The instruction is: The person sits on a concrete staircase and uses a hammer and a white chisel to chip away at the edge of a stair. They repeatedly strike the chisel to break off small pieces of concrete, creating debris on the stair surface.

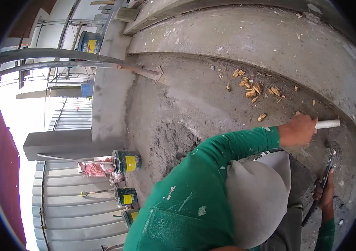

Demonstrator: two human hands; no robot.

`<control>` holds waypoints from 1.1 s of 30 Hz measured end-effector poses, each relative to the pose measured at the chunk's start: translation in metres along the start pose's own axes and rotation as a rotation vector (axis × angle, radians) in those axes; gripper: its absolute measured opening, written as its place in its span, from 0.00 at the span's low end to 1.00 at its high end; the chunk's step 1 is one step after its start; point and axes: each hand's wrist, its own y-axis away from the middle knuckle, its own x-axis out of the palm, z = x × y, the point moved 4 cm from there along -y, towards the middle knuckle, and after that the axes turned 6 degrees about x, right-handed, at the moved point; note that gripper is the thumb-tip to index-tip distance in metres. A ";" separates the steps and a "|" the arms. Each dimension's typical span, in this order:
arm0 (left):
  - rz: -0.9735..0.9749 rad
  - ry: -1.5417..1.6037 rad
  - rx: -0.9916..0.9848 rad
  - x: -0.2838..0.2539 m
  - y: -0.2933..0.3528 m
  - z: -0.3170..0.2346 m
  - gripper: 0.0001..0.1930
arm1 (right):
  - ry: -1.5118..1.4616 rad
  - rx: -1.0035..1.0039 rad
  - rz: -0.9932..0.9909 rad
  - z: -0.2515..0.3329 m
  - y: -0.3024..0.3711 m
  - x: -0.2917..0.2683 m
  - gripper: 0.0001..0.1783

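Observation:
My left hand, at the end of a green sleeve spattered with pale marks, is closed around a short white pipe. The pipe's free end points right, low over the rough grey ground. Below it, my right hand grips a long dark-handled tool with a metal end. That metal end is beside a dark, disturbed patch of ground; the tool's exact kind is unclear. Broken yellowish wood chips lie scattered beyond my left hand, one piece close to its knuckles.
Concrete steps curve along the far side. A heap of grey mortar or rubble lies left of my arm. Dark buckets with yellow labels stand farther left, near a corrugated metal fence. A long-handled scraper-like tool rests on the ground.

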 end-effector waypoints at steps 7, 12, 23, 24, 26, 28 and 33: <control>0.164 0.236 -0.170 0.020 -0.009 -0.004 0.21 | 0.063 -0.022 -0.018 0.020 0.002 -0.011 0.38; 0.271 0.549 -0.299 0.046 -0.008 -0.013 0.14 | 0.004 -0.029 -0.089 0.016 0.011 -0.026 0.34; 0.490 1.544 -0.382 0.097 -0.037 -0.051 0.17 | -0.066 -0.298 -0.134 -0.026 0.037 -0.021 0.26; 0.512 1.588 -0.417 0.107 -0.041 -0.053 0.17 | -0.091 -0.292 -0.153 -0.033 0.042 -0.023 0.25; 0.537 1.631 -0.453 0.117 -0.048 -0.055 0.16 | -0.124 -0.260 -0.125 -0.043 0.043 -0.025 0.27; 0.532 1.631 -0.477 0.113 -0.051 -0.056 0.17 | -0.139 -0.255 -0.080 -0.048 0.035 -0.026 0.28; 0.735 1.718 -0.555 0.112 -0.068 -0.096 0.11 | -0.324 -0.204 -0.178 -0.083 0.035 -0.023 0.34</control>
